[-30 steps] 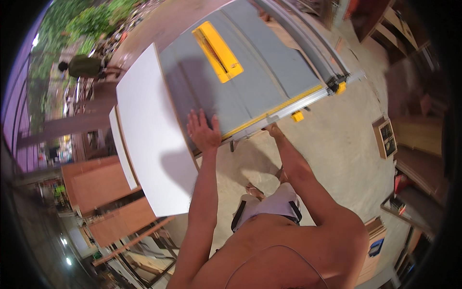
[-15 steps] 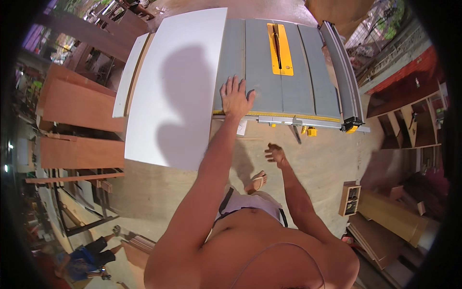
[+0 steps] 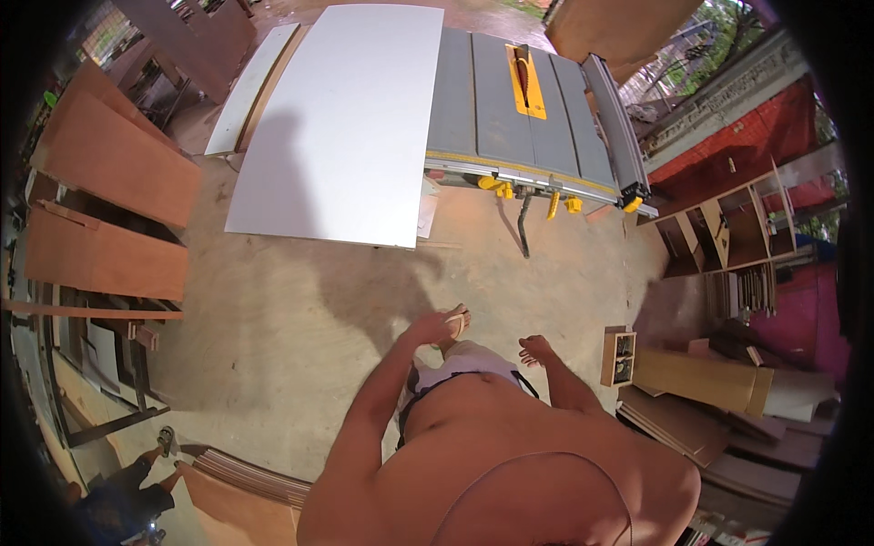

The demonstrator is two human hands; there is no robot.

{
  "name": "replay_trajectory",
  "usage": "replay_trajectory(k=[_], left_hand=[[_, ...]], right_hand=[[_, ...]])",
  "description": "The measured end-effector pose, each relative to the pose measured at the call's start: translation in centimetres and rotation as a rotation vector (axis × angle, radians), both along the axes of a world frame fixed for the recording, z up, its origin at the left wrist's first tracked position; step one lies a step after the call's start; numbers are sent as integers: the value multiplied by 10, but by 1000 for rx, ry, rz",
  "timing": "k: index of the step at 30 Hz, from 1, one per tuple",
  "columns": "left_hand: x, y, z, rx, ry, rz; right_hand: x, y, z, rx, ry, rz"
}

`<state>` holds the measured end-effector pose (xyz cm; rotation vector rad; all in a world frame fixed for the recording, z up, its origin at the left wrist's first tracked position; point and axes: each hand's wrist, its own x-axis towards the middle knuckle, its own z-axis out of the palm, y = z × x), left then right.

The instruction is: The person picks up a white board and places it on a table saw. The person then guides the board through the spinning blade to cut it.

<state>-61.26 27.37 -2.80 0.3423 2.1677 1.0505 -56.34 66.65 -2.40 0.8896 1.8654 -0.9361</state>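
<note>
Seemingly idle between handlings, the right hand (image 3: 536,351) is hanging empty, half-curled, the left hand (image 3: 433,328) too indistinct to judge, while the white rectangular panel (image 3: 364,118) is lying upper left of centre, any further handling calling for stepping closer.

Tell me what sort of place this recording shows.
Most likely a woodworking shop: a table saw with a yellow insert around its blade slot, a large white panel beside the grey saw top, and a stack of brown boards at lower left.

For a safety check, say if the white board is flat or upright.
Flat: the white board shows its face upward beside the saw table.
</note>
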Motion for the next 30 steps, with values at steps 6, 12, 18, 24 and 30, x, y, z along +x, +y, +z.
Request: replay_trajectory(k=[6, 12, 18, 24, 30], left_hand=[[236, -189, -125, -324, -324, 663], [320, -285, -94, 235, -850, 1442], [289, -229, -77, 391, -684, 1579], [284, -176, -90, 467, -673, 1481], [279, -173, -68, 379, -659, 1301]], right_hand=[[22, -19, -1, -32, 24, 44], [-40, -99, 12, -60, 174, 313], [-87, -152, 16, -51, 431, 590], [-90, -199, 19, -140, 405, 573], [-64, -124, -69, 97, 565, 744]])
